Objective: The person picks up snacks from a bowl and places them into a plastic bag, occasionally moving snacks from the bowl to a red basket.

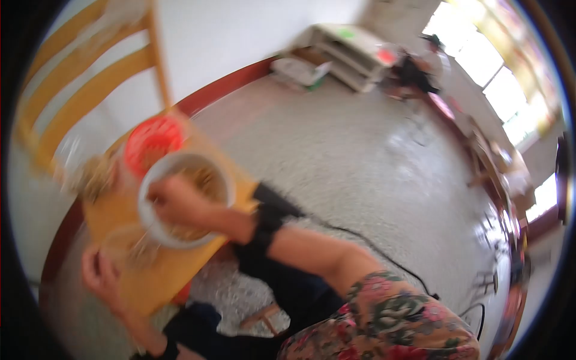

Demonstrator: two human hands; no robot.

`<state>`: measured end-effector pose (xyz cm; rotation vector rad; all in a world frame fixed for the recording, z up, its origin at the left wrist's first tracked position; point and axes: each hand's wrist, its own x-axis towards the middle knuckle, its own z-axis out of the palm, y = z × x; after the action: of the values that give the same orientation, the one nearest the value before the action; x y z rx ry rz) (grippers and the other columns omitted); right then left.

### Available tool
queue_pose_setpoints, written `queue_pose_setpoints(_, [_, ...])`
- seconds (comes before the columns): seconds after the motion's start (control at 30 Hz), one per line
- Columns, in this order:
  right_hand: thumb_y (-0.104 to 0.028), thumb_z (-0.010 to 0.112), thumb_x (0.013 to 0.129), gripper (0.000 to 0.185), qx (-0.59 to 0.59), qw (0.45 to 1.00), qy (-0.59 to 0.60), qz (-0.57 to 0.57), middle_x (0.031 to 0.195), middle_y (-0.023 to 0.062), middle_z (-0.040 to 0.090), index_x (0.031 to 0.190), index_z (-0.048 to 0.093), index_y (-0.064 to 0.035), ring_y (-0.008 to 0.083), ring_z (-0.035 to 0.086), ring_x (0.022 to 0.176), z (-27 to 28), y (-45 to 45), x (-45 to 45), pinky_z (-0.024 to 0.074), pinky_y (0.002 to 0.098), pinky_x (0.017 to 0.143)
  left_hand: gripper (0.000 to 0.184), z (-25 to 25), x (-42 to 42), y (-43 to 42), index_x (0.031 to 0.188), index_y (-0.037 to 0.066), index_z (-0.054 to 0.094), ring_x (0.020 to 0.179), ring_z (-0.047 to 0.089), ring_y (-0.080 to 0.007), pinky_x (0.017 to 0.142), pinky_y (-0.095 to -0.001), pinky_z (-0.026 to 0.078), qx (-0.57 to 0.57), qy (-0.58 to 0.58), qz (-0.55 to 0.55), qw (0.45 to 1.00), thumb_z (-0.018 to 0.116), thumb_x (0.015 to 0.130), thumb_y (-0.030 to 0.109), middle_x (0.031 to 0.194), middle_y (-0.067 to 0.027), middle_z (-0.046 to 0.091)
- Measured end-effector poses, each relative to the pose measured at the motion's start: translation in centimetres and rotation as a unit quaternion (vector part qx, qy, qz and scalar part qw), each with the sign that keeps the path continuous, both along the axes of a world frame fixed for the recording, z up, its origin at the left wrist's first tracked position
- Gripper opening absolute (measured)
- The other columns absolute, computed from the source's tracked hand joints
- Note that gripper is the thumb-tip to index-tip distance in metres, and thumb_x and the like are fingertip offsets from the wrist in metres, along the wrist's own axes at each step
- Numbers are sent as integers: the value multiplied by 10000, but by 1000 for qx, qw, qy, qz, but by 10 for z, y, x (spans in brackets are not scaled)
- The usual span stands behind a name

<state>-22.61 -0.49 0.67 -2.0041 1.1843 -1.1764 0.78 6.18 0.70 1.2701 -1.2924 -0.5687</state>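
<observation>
A white bowl [226,180] with yellowish-brown pieces in it stands on the yellow wooden chair seat [144,291]. My right hand [179,201] is over the bowl's left part, its fingers curled together; what they hold, if anything, is too blurred to tell. At the seat's left edge is my left hand [103,277], fingers bent and smeared by motion, beside a clear plastic item [135,245]. Behind the bowl sits a red basket [139,144] with some brownish contents. A clump of tan pieces in clear plastic [96,174] lies left of the basket.
The slatted chair back [102,75] rises at the upper left. A black cable [372,243] runs across the grey floor. Farther off are a white shelf [351,57], a box [302,69], a person [429,66] near the windows, and wooden furniture along the right wall.
</observation>
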Motion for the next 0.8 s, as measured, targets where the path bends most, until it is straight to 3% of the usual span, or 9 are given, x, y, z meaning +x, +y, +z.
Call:
queue_pose_setpoints(0.03, [-76,592,692,154,5,997,-74,10,705,154,624,820,628,2,249,613,603,6,2,1,484,346,581,43,11,-11,4,874,54,568,506,365,-18,430,-171,264,12,21,3,1000,550,838,66,655,46,458])
queue_pose_setpoints(0.07, [-73,599,713,143,152,971,-179,54,655,107,614,820,613,22,164,594,531,25,13,0,471,293,506,45,16,-17,6,876,55,569,505,367,-18,433,-170,271,13,18,15,1000,560,833,66,644,49,453])
queue_pose_setpoints(0.1, [-55,584,752,124,223,943,-216,120,622,76,592,831,599,39,118,577,515,41,18,-3,460,253,473,36,19,-22,9,859,49,570,510,381,-15,433,-171,286,10,50,23,998,570,824,55,638,51,456])
queue_pose_setpoints(0.23, [-61,536,836,155,340,862,-319,200,759,96,616,951,565,39,118,598,566,58,28,4,485,212,474,34,23,-27,8,850,32,576,494,440,-29,439,-168,318,2,37,74,997,572,824,53,625,24,508])
queue_pose_setpoints(0.3, [-62,490,866,184,383,814,-372,229,848,115,616,1015,539,34,117,607,600,58,29,5,499,202,481,32,23,-28,7,843,21,579,489,456,-31,442,-164,336,-17,55,32,998,576,821,44,634,14,534])
queue_pose_setpoints(0.5, [-66,493,862,184,411,777,-398,262,868,135,615,1007,536,38,144,625,637,56,30,12,489,214,485,43,25,-25,8,822,-15,572,551,432,8,474,-146,341,-20,79,21,996,601,790,-22,680,35,524])
queue_pose_setpoints(0.63, [-63,469,875,209,399,790,-386,259,886,131,615,1042,541,39,116,608,622,55,32,19,500,198,494,41,26,-30,9,811,-11,571,555,431,10,478,-142,338,-15,84,19,996,602,787,-23,671,39,517])
queue_pose_setpoints(0.7, [-51,490,866,197,335,860,-319,218,869,109,620,1032,553,34,102,594,609,58,35,24,483,193,492,41,28,-33,11,801,-8,568,552,430,10,478,-143,340,-10,88,8,996,602,784,-24,661,42,515])
queue_pose_setpoints(0.8, [-35,564,818,146,277,907,-254,191,823,63,625,950,579,26,89,572,586,57,40,33,450,186,478,42,30,-35,11,797,-7,565,546,427,10,476,-144,340,-12,91,10,996,602,783,-23,649,44,512])
